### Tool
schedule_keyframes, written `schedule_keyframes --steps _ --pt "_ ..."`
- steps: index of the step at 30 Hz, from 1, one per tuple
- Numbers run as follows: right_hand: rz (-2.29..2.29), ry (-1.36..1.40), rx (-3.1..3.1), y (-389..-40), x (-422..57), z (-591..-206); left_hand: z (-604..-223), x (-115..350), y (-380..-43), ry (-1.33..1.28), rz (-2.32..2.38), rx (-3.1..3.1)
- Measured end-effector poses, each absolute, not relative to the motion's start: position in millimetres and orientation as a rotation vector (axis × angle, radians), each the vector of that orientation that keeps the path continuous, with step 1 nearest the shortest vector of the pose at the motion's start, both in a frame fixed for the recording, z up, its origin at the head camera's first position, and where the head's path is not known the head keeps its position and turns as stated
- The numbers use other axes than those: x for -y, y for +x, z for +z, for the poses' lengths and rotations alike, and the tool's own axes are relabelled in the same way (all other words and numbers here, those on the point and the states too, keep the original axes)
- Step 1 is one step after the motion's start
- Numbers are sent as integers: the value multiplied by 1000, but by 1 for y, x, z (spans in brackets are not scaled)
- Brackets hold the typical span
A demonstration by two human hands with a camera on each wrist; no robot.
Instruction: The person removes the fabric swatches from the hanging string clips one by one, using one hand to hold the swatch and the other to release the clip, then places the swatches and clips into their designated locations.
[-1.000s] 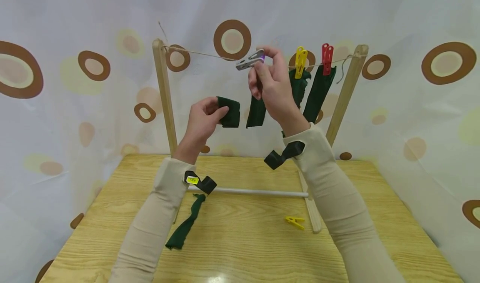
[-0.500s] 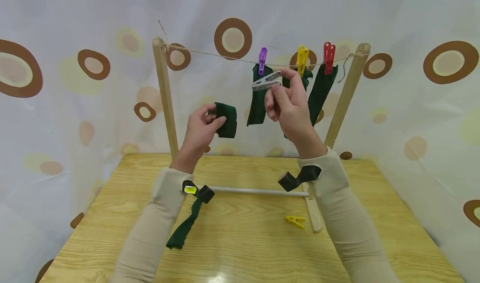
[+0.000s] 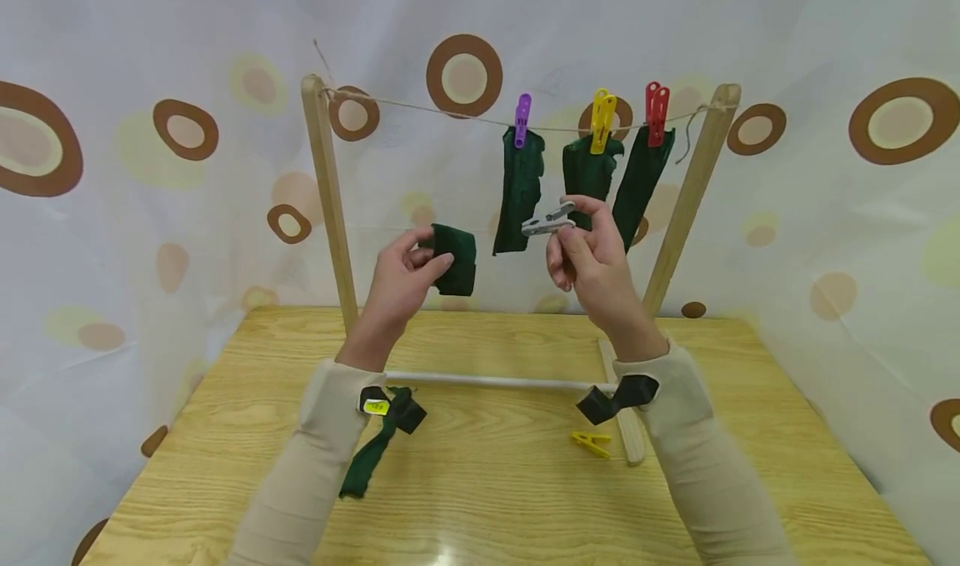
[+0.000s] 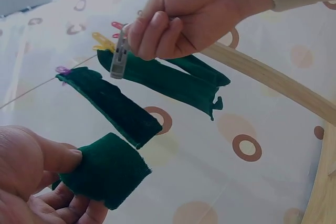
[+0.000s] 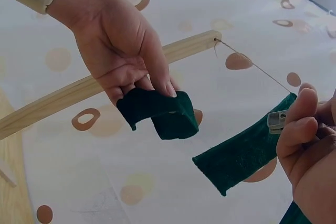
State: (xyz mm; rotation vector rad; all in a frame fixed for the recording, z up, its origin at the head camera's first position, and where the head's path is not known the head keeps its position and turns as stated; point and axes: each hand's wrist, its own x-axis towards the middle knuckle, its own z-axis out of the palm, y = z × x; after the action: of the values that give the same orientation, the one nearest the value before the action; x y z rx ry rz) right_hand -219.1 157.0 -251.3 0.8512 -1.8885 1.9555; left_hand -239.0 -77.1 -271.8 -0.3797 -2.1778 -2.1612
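My left hand (image 3: 401, 278) pinches a folded dark green cloth strip (image 3: 456, 262) between thumb and fingers, left of the hanging cloths. In the right wrist view that strip (image 5: 176, 121) bends over into a loop. My right hand (image 3: 600, 266) pinches a grey clothespin (image 3: 547, 221) by its handle ends, in front of and below the string (image 3: 420, 106). On the string hang three green cloths, under a purple clothespin (image 3: 522, 120), a yellow clothespin (image 3: 602, 122) and a red clothespin (image 3: 657, 114). The right hand partly covers the middle cloth (image 3: 588, 166).
Wooden posts (image 3: 330, 207) hold the string at both ends, joined low by a white rod (image 3: 495, 380). On the table (image 3: 480, 483) lie another green strip (image 3: 367, 458), partly behind the left wrist, and a loose yellow clothespin (image 3: 592, 443) near the right foot (image 3: 632, 437).
My right hand has come down and right from the string with the grey clothespin, uncovering the purple clothespin and its cloth. The left hand has lowered slightly with its strip.
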Motion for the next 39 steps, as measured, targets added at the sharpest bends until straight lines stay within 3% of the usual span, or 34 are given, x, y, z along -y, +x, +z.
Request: schedule_keyframes --steps 39 --pt "2128 811 1951 -196 -190 -348 -347 94 -207 -394 -2099 2373"
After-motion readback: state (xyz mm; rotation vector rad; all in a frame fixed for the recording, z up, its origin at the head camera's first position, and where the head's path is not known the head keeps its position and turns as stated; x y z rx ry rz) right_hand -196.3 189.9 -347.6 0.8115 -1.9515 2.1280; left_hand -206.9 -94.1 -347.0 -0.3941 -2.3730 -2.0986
